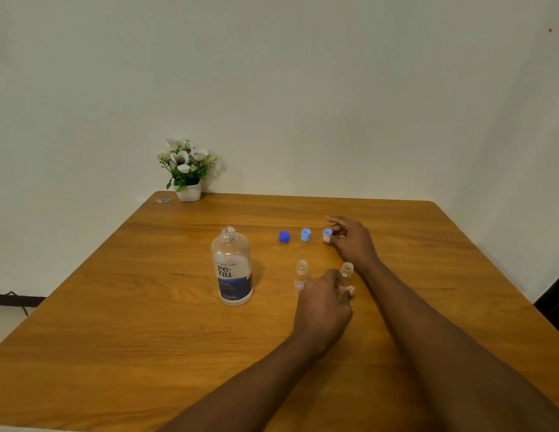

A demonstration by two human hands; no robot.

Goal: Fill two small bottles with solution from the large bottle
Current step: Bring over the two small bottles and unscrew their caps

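Observation:
The large clear bottle (231,267) with a dark blue label stands upright and uncapped on the wooden table (147,322). To its right stand two small clear bottles, both uncapped: one (301,275) stands free, and my left hand (323,307) is wrapped around the lower part of the other (347,273). Farther back lie a dark blue cap (284,236) and a light blue cap (305,234). My right hand (350,240) pinches a second light blue cap (327,233) on the tabletop with thumb and fingers.
A white pot of white flowers (187,173) sits at the table's far left corner, with a small scrap (163,200) next to it. A pale wall stands behind the table.

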